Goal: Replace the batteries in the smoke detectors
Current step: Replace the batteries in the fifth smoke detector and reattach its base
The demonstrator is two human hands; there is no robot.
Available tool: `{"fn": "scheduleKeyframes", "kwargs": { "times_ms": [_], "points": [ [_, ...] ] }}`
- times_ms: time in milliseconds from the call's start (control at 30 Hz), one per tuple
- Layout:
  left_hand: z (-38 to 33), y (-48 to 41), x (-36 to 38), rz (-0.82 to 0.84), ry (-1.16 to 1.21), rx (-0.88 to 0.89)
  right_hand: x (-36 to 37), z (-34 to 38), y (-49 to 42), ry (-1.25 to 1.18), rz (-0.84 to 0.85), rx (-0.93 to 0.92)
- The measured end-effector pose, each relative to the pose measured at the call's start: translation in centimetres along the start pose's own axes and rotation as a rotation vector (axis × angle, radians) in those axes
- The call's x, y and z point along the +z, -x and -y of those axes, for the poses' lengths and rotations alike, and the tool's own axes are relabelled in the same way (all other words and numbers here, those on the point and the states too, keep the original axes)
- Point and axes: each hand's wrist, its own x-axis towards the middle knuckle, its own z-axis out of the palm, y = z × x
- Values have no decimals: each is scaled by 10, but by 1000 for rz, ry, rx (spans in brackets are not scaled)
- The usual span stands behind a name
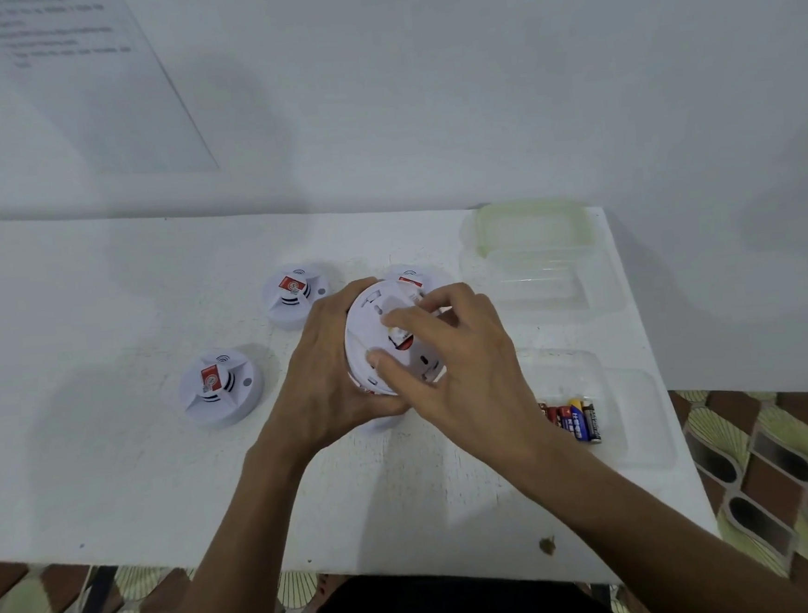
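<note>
While the left hand [329, 360] grips the detector [370, 333] rim, the right hand [458, 350] curls fingers onto its back. Print on sheet [84, 80] and batteries [573, 418] blurred, unreadable.

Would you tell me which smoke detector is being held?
The middle detector: the left hand grips its rim, the right hand curls over its back. The other three lie on the table.

Saw only a red-and-white sliver of the battery [402, 339] under the fingers of the right hand [464, 354]. Lost the held smoke detector [370, 338]'s near rim inside the left hand [320, 371]. Caught just the top of the far smoke detector [409, 277] behind the grip. Could not count the loose batteries [576, 418] right of the grip, partly covered by the wrist. Could not read the blurred wall sheet [99, 83], cut off at the top edge.
</note>
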Motion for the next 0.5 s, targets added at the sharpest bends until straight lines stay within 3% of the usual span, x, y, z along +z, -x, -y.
{"fn": "scheduleKeyframes", "kwargs": {
  "times_ms": [200,500],
  "points": [
    [-1,-2,4,-73,-105,40,-1,10,1,-6,55,129],
    [-3,-2,7,-171,-145,59,4,19,0,95,34,181]
  ]
}}
